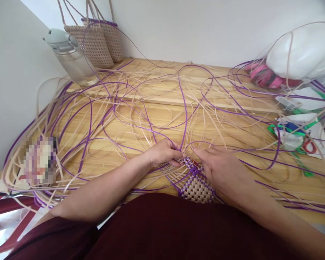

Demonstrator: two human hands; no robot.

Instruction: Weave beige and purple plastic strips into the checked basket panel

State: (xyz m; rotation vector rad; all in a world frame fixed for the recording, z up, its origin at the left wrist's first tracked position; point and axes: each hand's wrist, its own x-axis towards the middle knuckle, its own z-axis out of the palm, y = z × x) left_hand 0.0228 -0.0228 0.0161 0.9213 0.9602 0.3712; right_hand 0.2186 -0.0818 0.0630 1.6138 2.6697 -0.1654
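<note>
A partly woven piece [197, 188] of beige and purple plastic strands lies at the table's front edge, close to my body. My left hand [165, 153] is closed at its upper left corner, thumb and index finger pinching a purple strand [184, 119] that arches away across the table. My right hand [219, 164] grips the right side of the weave, fingertips beside a small loop of beige strand at the top edge. Its thumb is partly hidden. Long loose strands fan out from the piece on both sides.
Tangled beige and purple strands cover the wooden table [162, 112]. Two woven bags [93, 45] and a water bottle [73, 57] stand back left. At the right are a white plastic bag [303, 50], a pink bundle [271, 76] and green cords [289, 128].
</note>
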